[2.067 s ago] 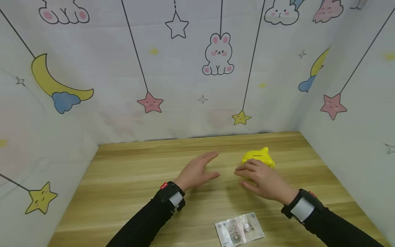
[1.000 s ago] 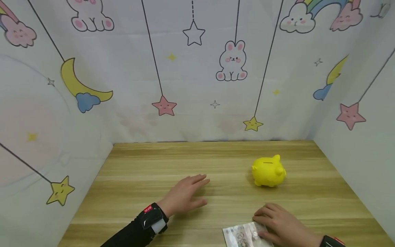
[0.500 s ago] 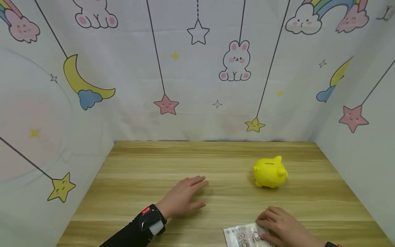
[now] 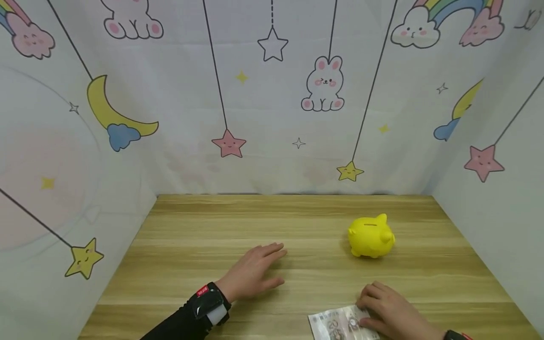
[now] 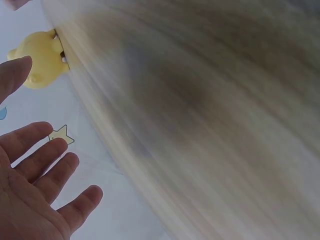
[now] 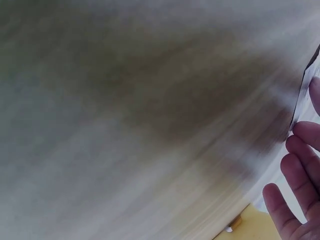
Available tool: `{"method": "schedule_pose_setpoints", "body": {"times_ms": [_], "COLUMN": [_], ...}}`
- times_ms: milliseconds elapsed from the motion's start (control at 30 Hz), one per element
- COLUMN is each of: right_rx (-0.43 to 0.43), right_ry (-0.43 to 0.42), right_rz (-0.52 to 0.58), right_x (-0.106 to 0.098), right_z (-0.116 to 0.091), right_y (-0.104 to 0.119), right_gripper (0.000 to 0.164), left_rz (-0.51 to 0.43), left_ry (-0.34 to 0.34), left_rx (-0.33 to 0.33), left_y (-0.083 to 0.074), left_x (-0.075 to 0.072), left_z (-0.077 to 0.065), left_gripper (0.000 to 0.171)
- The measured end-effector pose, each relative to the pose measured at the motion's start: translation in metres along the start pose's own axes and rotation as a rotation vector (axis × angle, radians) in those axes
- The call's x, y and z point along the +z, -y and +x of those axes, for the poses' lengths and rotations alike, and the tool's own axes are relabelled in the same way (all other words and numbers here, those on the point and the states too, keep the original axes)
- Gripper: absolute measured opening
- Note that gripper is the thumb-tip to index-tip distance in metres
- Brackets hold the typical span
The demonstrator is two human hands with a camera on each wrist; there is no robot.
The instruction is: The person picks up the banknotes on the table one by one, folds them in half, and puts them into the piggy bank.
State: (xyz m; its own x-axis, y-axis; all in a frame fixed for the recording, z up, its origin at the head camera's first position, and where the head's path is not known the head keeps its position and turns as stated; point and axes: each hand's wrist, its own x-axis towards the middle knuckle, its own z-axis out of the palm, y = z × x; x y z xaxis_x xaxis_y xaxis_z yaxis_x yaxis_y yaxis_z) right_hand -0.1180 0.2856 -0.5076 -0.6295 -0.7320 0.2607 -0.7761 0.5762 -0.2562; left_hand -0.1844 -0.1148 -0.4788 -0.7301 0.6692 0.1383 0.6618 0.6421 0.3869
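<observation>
A banknote (image 4: 333, 323) lies on the wooden table near its front, cut off by the bottom of the head view. My right hand (image 4: 388, 307) is at its right end, thumb and index finger pinching the note; in the right wrist view the note's edge (image 6: 302, 97) runs beside those fingertips. Farther back on the right stands a yellow piggy bank (image 4: 369, 238), its slot facing up. To the left, my left hand (image 4: 250, 271) is held over the table with fingers extended and thumb apart, holding nothing. Its spread fingers show in the left wrist view, below the piggy bank (image 5: 42, 60).
The wooden table (image 4: 238, 215) meets a white cloth wall (image 4: 263, 113) printed with stars, rabbits and clouds at the back. More of this cloth closes off the left and right sides. A wristband (image 4: 210, 302) sits on my left wrist.
My right hand has come from beside the piggy bank down to the banknote, then shifted slightly along its right end. My left hand has lowered and moved a little left. The head view has shifted.
</observation>
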Motion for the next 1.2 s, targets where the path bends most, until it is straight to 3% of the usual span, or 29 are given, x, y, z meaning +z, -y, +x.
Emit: {"method": "schedule_pose_setpoints", "body": {"times_ms": [233, 933, 1200], "right_rx": [0.005, 0.213, 0.171], "right_ry": [0.010, 0.194, 0.141], "right_rz": [0.017, 0.134, 0.151], "right_x": [0.0004, -0.0078, -0.0050], "right_z": [0.0000, 0.0060, 0.0085], "right_y": [0.0024, 0.0043, 0.0038], "right_gripper": [0.016, 0.024, 0.020], "left_rz": [-0.001, -0.006, -0.004], "left_ry": [-0.005, -0.003, 0.000], "left_rx": [0.004, 0.000, 0.001], "left_y": [-0.0011, -0.0017, -0.0014], "left_x": [0.0010, 0.0028, 0.0006], "left_z": [-0.0005, 0.0014, 0.0022], "left_gripper": [0.064, 0.065, 0.065]}}
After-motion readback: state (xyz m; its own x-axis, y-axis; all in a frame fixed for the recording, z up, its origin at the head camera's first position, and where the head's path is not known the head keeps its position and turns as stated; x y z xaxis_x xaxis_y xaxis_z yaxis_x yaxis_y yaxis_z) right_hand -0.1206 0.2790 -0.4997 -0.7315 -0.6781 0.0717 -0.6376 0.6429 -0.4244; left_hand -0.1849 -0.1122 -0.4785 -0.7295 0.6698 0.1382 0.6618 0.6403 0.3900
